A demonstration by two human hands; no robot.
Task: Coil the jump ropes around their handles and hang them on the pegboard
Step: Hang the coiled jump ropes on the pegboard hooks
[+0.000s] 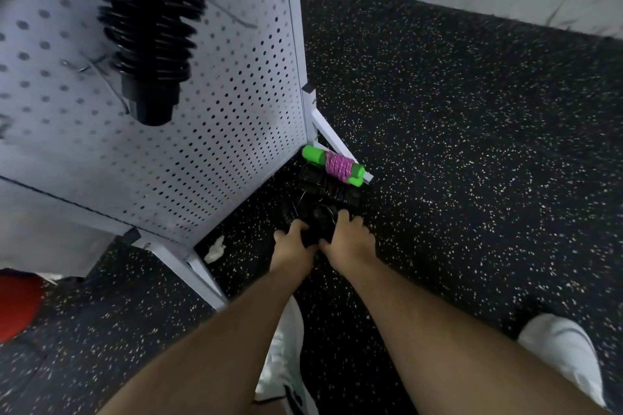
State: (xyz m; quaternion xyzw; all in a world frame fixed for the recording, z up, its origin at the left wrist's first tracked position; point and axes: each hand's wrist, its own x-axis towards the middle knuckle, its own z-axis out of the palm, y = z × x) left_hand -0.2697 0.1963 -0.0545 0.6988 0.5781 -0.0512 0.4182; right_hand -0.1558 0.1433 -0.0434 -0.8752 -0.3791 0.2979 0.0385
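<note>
A black jump rope (320, 192) lies in a dark pile on the speckled floor at the foot of the white pegboard (219, 104). My left hand (292, 239) and my right hand (347, 232) both grip the near end of that pile, fingers curled round it. Just behind the pile lies a green-handled jump rope (332, 165) with pink rope wound round its handles. On the pegboard at upper left hangs a black jump rope (148, 37), coiled round its handles.
Bare wire hooks (232, 17) stick out of the pegboard. Its white stand legs (202, 276) spread over the floor. A crumpled white scrap (215, 249) lies by the near leg. My white shoes (563, 357) are at the bottom, a red object (17, 303) at the left edge.
</note>
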